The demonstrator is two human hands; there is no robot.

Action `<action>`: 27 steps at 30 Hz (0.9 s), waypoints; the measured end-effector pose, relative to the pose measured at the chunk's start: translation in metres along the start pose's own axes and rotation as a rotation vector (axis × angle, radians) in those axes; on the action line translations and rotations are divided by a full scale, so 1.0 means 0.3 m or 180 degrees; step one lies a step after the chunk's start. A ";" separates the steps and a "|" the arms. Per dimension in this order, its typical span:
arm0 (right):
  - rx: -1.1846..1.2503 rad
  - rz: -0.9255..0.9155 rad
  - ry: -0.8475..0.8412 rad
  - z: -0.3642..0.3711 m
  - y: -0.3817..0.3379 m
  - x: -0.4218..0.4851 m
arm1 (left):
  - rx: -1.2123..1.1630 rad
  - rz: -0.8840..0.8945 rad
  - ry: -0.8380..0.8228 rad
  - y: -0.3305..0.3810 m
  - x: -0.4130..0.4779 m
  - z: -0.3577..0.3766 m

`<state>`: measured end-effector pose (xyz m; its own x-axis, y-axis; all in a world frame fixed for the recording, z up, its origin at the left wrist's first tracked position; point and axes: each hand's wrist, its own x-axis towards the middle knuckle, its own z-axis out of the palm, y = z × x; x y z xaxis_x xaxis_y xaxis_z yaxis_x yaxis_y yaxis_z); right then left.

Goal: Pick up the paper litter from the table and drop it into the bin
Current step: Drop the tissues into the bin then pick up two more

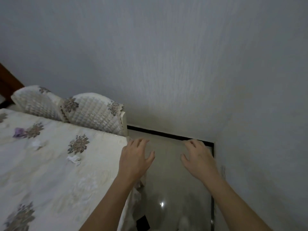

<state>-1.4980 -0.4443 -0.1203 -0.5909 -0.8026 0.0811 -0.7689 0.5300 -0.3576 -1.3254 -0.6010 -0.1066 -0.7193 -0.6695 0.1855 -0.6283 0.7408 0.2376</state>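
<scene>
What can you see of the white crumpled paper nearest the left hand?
The white crumpled paper is a small wad, irregular and creased, with a ragged edge toward the viewer; it looks like tissue or thin paper. It lies loose on the cream floral quilted cover, just below a grey-brown flower print. Nothing grips it: the left hand hovers open to its right, over the cover's edge, clearly apart from it. Motion blur hides finer detail.
</scene>
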 end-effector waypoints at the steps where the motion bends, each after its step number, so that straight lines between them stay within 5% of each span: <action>1: -0.0023 -0.0120 -0.0009 -0.007 0.015 0.074 | 0.0016 -0.0091 0.0028 0.001 0.047 0.007; 15: -0.0009 -0.1092 -0.0328 0.033 -0.065 0.719 | 0.0174 -0.0922 0.0485 -0.124 0.422 -0.008; 27: -0.0078 -0.1727 -0.0254 0.078 -0.314 1.418 | 0.0000 -0.1332 0.0866 -0.442 1.027 0.026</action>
<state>-1.6711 -0.8422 -0.0740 -0.0885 -0.9803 0.1766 -0.9642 0.0398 -0.2623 -1.4661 -0.9051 -0.0884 -0.3021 -0.8993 0.3162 -0.8465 0.4056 0.3447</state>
